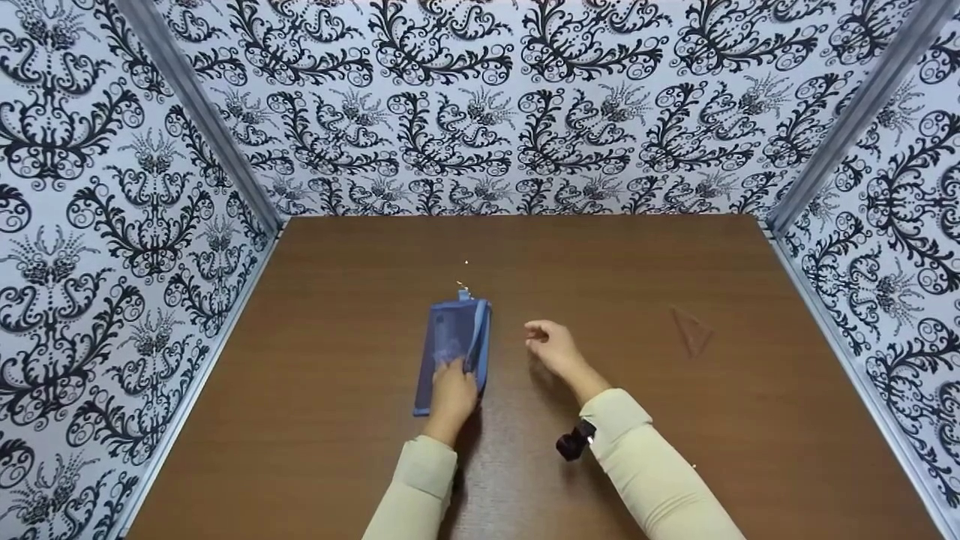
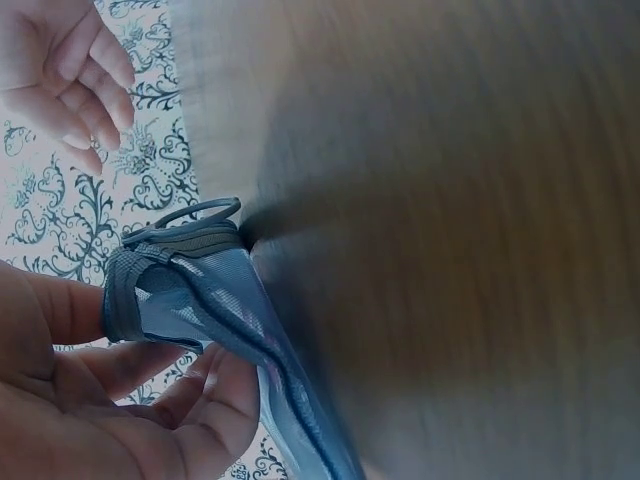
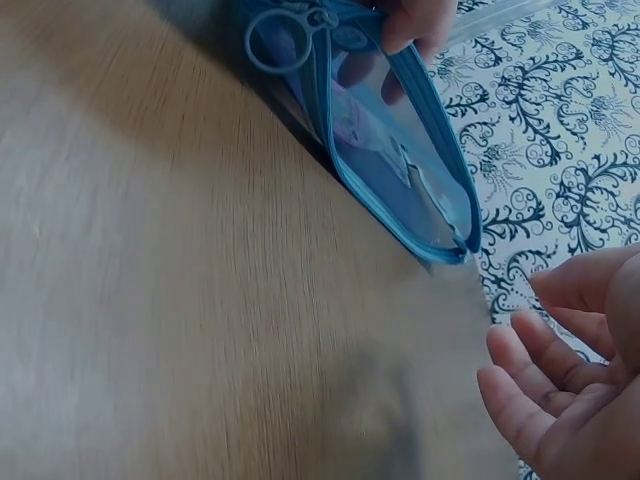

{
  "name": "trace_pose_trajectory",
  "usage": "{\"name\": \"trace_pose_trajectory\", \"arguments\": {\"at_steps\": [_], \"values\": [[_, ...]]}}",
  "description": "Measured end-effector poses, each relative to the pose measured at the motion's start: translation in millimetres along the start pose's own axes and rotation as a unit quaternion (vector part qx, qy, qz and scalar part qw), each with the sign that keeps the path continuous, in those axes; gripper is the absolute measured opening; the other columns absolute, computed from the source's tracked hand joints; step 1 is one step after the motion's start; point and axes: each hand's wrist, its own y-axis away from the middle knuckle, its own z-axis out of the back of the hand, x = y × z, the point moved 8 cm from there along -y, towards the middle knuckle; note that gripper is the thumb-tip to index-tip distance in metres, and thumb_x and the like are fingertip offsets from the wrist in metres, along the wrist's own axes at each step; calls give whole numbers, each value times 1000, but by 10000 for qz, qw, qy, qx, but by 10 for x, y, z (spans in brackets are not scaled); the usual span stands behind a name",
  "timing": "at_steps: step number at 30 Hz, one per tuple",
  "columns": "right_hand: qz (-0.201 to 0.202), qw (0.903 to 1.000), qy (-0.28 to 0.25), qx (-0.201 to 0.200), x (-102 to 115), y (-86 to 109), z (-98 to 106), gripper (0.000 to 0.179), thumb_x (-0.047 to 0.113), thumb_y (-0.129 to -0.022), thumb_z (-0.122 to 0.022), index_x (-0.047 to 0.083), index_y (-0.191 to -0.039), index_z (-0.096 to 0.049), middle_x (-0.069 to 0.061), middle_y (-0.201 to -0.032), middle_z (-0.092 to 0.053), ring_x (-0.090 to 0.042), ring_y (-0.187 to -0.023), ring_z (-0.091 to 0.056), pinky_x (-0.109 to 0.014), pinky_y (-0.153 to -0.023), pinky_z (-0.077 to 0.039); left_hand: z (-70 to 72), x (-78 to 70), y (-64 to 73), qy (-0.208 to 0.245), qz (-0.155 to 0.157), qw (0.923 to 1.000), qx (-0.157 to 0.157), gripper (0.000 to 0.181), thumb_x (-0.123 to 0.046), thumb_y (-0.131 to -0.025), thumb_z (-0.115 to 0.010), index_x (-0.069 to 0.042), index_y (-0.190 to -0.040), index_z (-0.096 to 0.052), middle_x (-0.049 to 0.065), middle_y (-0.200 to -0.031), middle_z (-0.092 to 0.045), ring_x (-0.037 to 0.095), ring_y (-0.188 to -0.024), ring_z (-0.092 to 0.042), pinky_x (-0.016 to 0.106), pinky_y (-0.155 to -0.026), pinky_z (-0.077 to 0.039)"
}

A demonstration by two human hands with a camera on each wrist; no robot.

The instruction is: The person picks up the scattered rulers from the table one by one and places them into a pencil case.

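A blue mesh zip pouch (image 1: 453, 330) lies on the brown table, its zipper undone along the right side. My left hand (image 1: 454, 390) grips the pouch's open edge near its lower end, thumb and fingers pinching the fabric in the left wrist view. Through the gaping mouth, the right wrist view shows something pale and pinkish inside the pouch (image 3: 400, 215); its kind is unclear. A ring pull (image 3: 278, 42) hangs from the zipper. To the right of the pouch, my right hand (image 1: 553, 346) hovers apart from it with loosely bent fingers and nothing held.
A clear reddish set square (image 1: 691, 332) lies on the table (image 1: 345, 465) to the right, beyond my right hand. Patterned wall panels (image 1: 465, 112) with grey corner strips enclose the back and both sides. A small black device (image 1: 574, 441) sits at my right cuff.
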Motion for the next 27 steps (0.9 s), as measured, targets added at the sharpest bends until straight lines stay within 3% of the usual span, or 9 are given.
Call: {"name": "trace_pose_trajectory", "arguments": {"at_steps": [4, 9, 16, 27], "values": [[151, 9996, 228, 48, -6, 8, 56, 32, -9, -82, -60, -17, -113, -59, -30, -102, -63, -40, -95, -62, -47, -86, -50, -1, -4, 2, 29, -57, 10000, -47, 33, -5, -91, -55, 11, -120, -59, 34, -120, -55, 50, -117, -48, 53, -101, -39], [246, 9955, 909, -50, -10, 32, 157, 36, 2, -83, -65, -10, -117, -61, -25, -107, -63, -38, -101, -60, -49, -91, -47, 8, -17, 5, -47, -190, 9997, -140, 32, -4, -90, -56, 11, -118, -60, 33, -115, -58, 49, -112, -51, 52, -98, -42], [69, 9874, 1579, -44, -43, 48, 250, 51, 19, -85, -70, -1, -130, -56, -24, -133, -53, -42, -126, -46, -54, -106, -34, -8, 9, 23, 64, 140, 9998, 130, 37, -10, -94, -53, 8, -126, -57, 29, -121, -54, 45, -119, -47, 50, -101, -41], [112, 9670, 2545, 51, -74, 38, 349, 61, 30, -84, -72, 5, -136, -53, -20, -138, -49, -41, -130, -41, -58, -104, -34, -19, 27, 3, 17, 162, 9999, 24, 35, -9, -92, -56, 7, -124, -59, 29, -119, -55, 45, -116, -50, 51, -99, -42]]}}
